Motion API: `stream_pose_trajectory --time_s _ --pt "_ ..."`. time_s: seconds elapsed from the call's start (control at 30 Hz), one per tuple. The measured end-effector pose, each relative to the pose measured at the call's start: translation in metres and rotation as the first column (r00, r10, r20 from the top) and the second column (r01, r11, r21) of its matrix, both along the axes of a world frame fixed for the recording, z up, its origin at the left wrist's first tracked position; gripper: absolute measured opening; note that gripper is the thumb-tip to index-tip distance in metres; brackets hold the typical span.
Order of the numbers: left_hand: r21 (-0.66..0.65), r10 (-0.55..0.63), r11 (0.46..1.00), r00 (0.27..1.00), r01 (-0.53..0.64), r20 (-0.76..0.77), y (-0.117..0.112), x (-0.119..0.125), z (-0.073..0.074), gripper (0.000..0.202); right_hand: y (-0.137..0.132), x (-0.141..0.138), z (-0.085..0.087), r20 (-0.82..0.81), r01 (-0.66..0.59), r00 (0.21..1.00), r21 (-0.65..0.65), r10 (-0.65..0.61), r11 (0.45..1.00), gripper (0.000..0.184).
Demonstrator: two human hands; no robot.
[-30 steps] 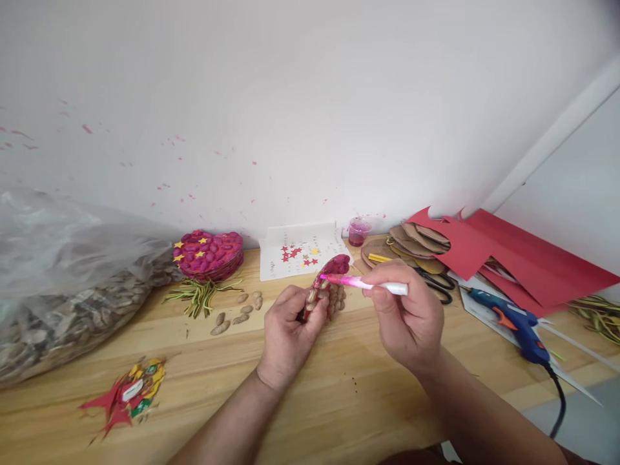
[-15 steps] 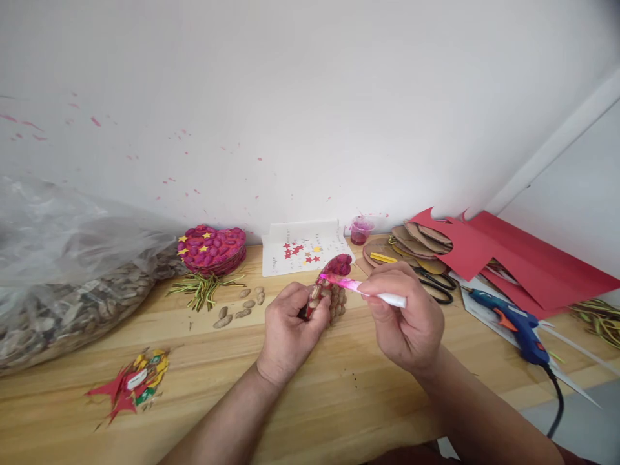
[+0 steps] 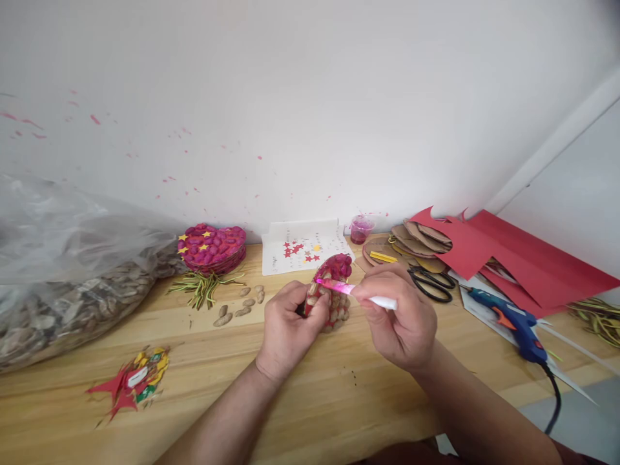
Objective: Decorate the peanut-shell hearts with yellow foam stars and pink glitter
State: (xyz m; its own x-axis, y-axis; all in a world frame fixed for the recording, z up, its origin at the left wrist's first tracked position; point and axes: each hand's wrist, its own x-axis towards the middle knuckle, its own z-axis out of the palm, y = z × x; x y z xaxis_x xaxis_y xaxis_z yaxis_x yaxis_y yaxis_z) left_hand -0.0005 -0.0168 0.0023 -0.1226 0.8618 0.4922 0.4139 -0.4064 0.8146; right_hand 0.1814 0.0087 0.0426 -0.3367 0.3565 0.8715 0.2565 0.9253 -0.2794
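Over the middle of the table, my left hand point(image 3: 292, 326) is closed on a peanut-shell craft piece point(image 3: 341, 266), held upright and tilted. Its upper shells are painted magenta, while the lower ones keep their bare tan colour on a red backing. My right hand point(image 3: 402, 316) pinches a paintbrush point(image 3: 382, 301) with a white handle and a pink-stained front. The brush tip touches the left upper edge of the craft piece, near the line between painted and bare shells. My left fingers hide part of the piece.
At left lie a bag of peanut shells point(image 3: 92, 316), a finished-looking magenta piece point(image 3: 213, 248) and loose peanuts point(image 3: 243, 311). A paint cup point(image 3: 361, 229) stands by the wall. At right are scissors point(image 3: 431, 284), a glue gun point(image 3: 518, 326) and red paper point(image 3: 547, 268).
The brush and my right hand have moved slightly left and down along the craft piece. My left hand has turned the piece a little, showing more bare shells.
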Motion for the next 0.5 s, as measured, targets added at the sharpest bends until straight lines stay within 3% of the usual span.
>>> stream_pose_trajectory --time_s 0.17,0.33,0.5 --pt "-0.083 -0.009 0.996 0.996 0.017 0.093 0.0015 0.0006 -0.0002 0.041 0.0037 0.0023 -0.0018 -0.052 0.077 0.996 0.012 -0.076 0.997 0.029" --pt "-0.123 -0.055 0.99 0.987 0.073 0.151 0.0015 0.0003 -0.0028 0.037 0.004 0.0016 -0.0039 -0.02 0.028 0.999 -0.021 -0.029 0.999 0.028" --pt "-0.144 -0.064 0.985 0.981 0.091 0.182 0.0021 -0.0002 -0.0046 0.037 0.005 0.0013 -0.003 -0.044 0.06 0.997 -0.019 -0.061 0.998 0.029"
